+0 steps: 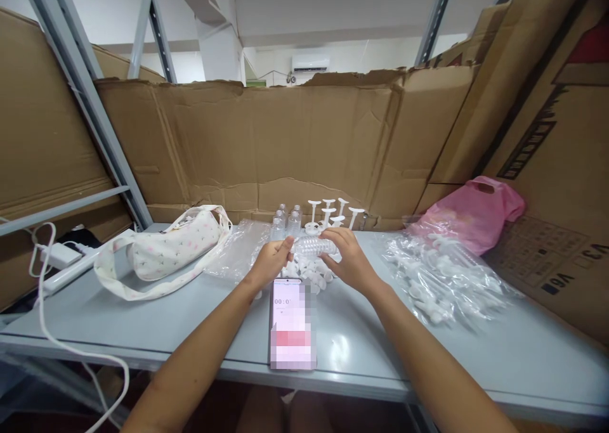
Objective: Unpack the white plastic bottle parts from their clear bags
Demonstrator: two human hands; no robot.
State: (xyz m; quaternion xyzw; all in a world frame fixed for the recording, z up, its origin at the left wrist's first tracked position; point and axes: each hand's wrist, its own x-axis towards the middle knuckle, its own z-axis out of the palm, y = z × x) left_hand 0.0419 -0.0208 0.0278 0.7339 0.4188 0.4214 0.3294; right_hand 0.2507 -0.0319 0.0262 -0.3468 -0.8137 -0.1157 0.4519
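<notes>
Head view, and the clear ribbed bottle point(311, 248) lay sideways between both hands, over a pile of white pieces point(315, 274)! Right hand point(351, 257): thumb and fingers clamped on its right end. Left hand point(272, 258): fingers bunched together at the other end, exact hold impossible to tell. Phone point(287, 322) just below, on the table point(361, 338).

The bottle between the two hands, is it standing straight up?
No, the bottle is tipped on its side, stretching across from the left hand to the right hand.
</notes>
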